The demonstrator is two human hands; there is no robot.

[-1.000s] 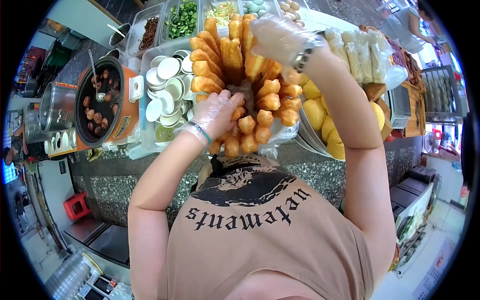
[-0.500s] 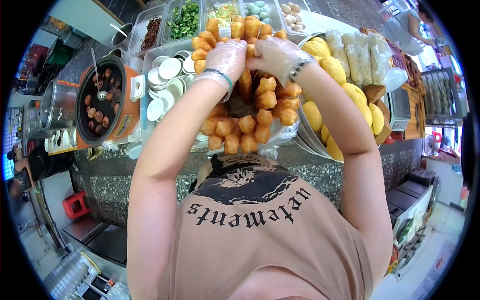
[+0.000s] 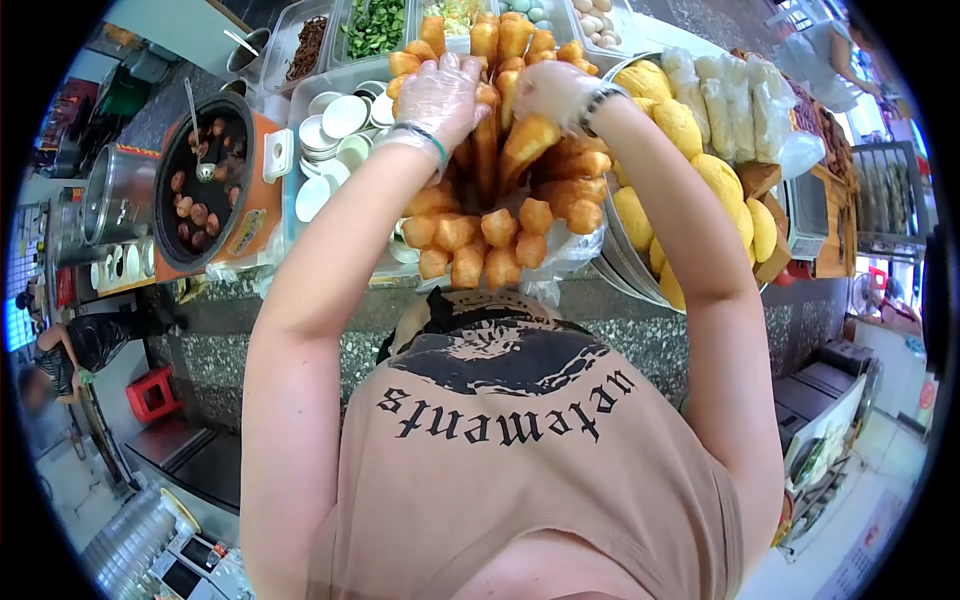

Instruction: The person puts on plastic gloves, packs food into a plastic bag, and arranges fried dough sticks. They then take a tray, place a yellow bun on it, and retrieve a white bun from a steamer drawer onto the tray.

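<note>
A bundle of golden fried dough sticks stands in front of me, some upright and others lying with their ends toward me. My left hand, in a clear plastic glove, has its fingers curled over sticks on the bundle's left side. On the right, my gloved right hand grips a fried dough stick that leans across the middle. Its fingertips are partly hidden behind the sticks. Clear plastic shows under the bundle's right edge.
White lids fill a bin on the left, beside an orange cooker of dark liquid with round items and a ladle. Yellow buns lie in a round tray at right. Tubs of cucumber and eggs stand behind.
A dough stick under my right hand now tilts across the middle of the bundle. My left fingers have spread slightly over the left sticks. The whole view has shifted a little.
</note>
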